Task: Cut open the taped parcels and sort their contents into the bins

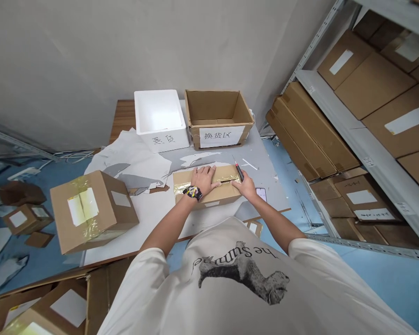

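As a cardboard box (223, 199) is steadied at 12 o'clock on the worktop (274, 186), its top is pressed by the spread fingers of the left hand (203, 181), while a knife (239, 170), blade toward 11 o'clock, is gripped in the closed fingers of the right hand (246, 186). A larger box (112, 218) is seen at 9 o'clock, a phone (261, 194) at 3. Fairly light weight is suggested, with stiff walls and yielding flaps; glossy tape (226, 173) may be slippery, so both lower ends are best grasped.

The right hand (246, 185) partly hides the phone (261, 194), its screen unreadably small.
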Demonstrator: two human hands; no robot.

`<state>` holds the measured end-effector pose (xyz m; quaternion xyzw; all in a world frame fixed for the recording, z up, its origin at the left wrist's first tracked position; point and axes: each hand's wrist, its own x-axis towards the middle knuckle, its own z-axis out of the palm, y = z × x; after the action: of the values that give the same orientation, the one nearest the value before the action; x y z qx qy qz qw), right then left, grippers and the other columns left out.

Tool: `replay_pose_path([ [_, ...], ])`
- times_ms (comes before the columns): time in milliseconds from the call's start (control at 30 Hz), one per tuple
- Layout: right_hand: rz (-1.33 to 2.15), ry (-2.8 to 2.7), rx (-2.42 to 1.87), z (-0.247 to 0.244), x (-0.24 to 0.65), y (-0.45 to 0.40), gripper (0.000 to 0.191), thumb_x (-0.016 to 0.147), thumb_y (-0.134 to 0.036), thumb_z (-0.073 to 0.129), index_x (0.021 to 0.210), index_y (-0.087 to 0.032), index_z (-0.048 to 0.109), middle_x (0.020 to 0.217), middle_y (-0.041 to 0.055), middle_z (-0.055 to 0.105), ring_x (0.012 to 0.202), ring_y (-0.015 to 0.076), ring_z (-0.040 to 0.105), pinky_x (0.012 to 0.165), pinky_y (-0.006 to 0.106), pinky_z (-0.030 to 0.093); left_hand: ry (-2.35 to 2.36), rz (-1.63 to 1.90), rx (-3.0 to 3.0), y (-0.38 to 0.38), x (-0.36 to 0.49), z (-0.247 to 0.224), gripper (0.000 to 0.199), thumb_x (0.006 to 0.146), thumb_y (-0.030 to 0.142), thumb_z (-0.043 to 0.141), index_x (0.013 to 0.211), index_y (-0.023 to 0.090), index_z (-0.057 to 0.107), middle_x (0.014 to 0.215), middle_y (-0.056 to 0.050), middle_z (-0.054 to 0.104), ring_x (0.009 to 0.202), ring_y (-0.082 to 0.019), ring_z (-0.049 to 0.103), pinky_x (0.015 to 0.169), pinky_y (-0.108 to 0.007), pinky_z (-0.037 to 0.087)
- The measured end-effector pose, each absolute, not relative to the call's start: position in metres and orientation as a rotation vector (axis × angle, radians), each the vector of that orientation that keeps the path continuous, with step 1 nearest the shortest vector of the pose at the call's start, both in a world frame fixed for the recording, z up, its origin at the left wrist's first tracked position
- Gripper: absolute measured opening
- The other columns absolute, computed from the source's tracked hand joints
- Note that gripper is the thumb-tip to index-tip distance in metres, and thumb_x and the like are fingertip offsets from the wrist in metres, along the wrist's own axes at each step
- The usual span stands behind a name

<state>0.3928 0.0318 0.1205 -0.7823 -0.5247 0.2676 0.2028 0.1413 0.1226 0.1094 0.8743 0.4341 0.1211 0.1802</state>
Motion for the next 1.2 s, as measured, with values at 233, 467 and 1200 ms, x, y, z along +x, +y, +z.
replay_pose_path([
  [233, 0.6, -1.725, -2.105, 0.138, 0.422, -0.01, 0.062, 0.12, -0.049, 0.033, 0.173, -0.026, 0.055, 0.162, 0.012, 0.073, 0.144, 0.031, 0.071, 0.116, 0.043, 0.059, 1.168, 0.428, 2.452, 0.116, 0.146, 0.105, 0.079, 0.111, 0.064, 0.056, 0.176, 0.02, 0.053, 0.163, -0.027, 0.061, 0.151, -0.051, 0.051, 0.133, -0.067, 0.03],
  [467, 0.428, -2.168, -2.264, 0.176, 0.48, -0.063, 0.061, 0.121, -0.055, 0.039, 0.175, -0.034, 0.055, 0.136, 0.0109, 0.08, 0.118, 0.0305, 0.078, 0.091, 0.034, 0.058, 1.164, 0.465, 2.435, 0.121, 0.148, 0.104, 0.075, 0.113, 0.064, 0.052, 0.172, 0.018, 0.058, 0.155, -0.028, 0.063, 0.147, -0.05, 0.052, 0.132, -0.065, 0.031],
  [1200, -0.028, -2.359, -2.444, 0.167, 0.46, -0.027, 0.059, 0.123, -0.054, 0.035, 0.175, -0.033, 0.056, 0.133, 0.0151, 0.075, 0.108, 0.0314, 0.071, 0.082, 0.036, 0.041, 1.255, 0.305, 2.685, 0.122, 0.15, 0.115, 0.067, 0.117, 0.062, 0.048, 0.164, 0.017, 0.064, 0.141, -0.026, 0.071, 0.13, -0.044, 0.062, 0.118, -0.057, 0.042],
])
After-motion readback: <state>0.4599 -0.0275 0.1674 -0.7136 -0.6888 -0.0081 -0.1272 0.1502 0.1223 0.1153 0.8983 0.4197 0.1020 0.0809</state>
